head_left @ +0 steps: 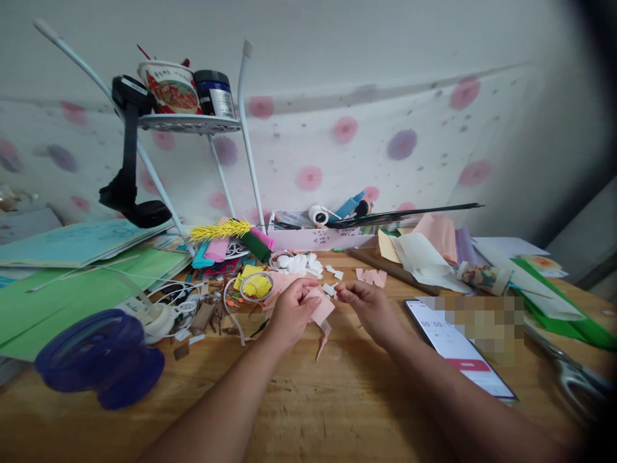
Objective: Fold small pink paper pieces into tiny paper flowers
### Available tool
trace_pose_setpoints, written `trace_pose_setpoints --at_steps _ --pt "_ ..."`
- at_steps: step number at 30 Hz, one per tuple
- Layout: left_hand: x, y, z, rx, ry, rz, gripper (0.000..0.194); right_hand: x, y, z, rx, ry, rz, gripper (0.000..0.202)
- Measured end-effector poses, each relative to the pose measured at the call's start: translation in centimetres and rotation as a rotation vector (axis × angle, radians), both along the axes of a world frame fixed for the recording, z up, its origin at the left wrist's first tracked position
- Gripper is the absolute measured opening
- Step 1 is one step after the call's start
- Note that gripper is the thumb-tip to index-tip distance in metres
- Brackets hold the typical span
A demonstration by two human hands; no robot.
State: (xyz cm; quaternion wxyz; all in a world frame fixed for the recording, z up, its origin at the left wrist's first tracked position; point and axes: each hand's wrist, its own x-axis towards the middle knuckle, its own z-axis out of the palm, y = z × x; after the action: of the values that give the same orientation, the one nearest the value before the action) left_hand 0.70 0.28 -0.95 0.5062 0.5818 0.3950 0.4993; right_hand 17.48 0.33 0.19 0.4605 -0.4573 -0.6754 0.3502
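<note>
My left hand (293, 315) is closed on a piece of pale pink paper (322, 310), pinching it between thumb and fingers. A narrow strip of the paper dangles below it over the wooden table. To its right, my right hand (369, 312) has its thumb and fingertips pressed together; whatever is between them is too small to make out. Small white paper squares (330, 289) lie just behind and between the two hands. Cut pink paper pieces (371, 277) rest behind my right hand. White crumpled pieces (299, 264) and yellow paper (255, 285) sit beyond my left hand.
A phone (457, 347) showing a timer lies at right, with scissors (573, 379) farther right. A blue tape dispenser-like object (99, 357) stands at left near green sheets (96, 296). Behind are a white rack (193, 122), a stationery box (321, 239) and paper rolls (436, 238).
</note>
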Motion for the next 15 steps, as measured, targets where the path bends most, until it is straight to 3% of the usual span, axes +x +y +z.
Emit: trace_pose_setpoints --at_steps 10,15 --pt "0.18 -0.04 0.27 -0.058 -0.078 -0.032 0.038 -0.28 -0.39 0.00 0.099 -0.112 -0.117 0.032" --pt "0.12 -0.05 0.22 -0.033 0.000 -0.016 0.029 -0.44 -0.32 -0.01 0.068 -0.062 -0.157 0.037"
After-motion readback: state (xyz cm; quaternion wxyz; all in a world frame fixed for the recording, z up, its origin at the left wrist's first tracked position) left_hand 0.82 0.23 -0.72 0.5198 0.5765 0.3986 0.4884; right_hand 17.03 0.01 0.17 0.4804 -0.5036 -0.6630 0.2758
